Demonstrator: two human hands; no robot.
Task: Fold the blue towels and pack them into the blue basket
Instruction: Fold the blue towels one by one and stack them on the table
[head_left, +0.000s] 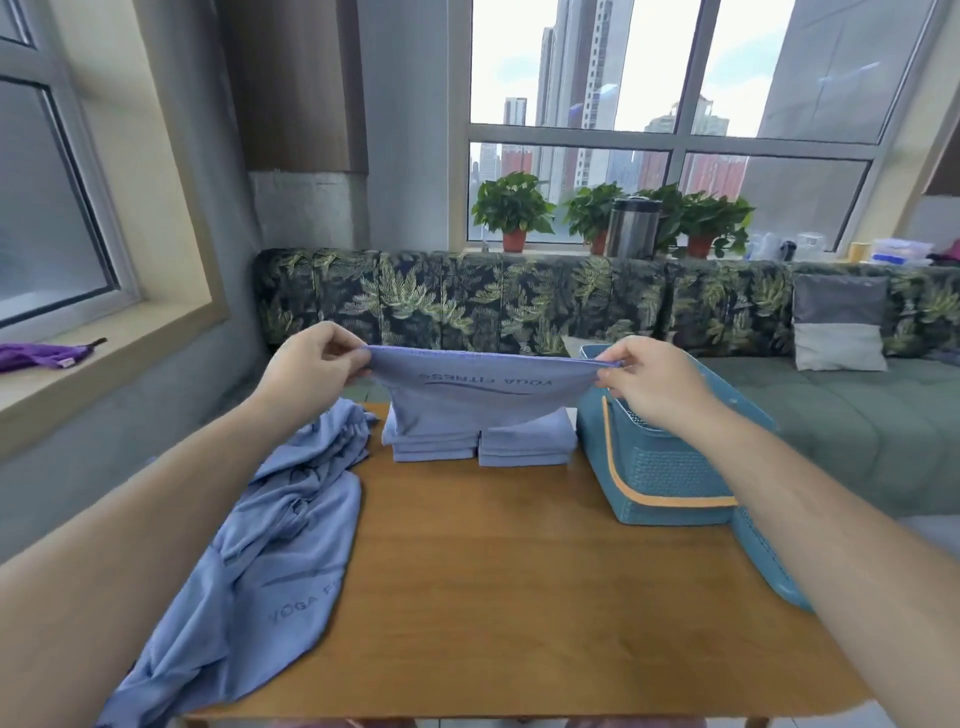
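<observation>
Both hands are pinching the top edge of one blue towel (483, 395). The left hand (311, 358) is gripping its left corner between thumb and curled fingers, and the right hand (644, 379) is gripping its right corner. The towel is hanging stretched in the air, above and left of the blue basket (670, 467). Its lower part appears to be draping onto the folded stacks (434, 447) standing just left of the basket.

Risks, as judged:
- The trailing cloth may be catching the stacks, so a pull could topple or unfold them.
- So shallow a pinch could slip and drop a corner.
- The loose pile (275, 545), well left of the basket, is overhanging the table (519, 571) edge and could slide off.
</observation>
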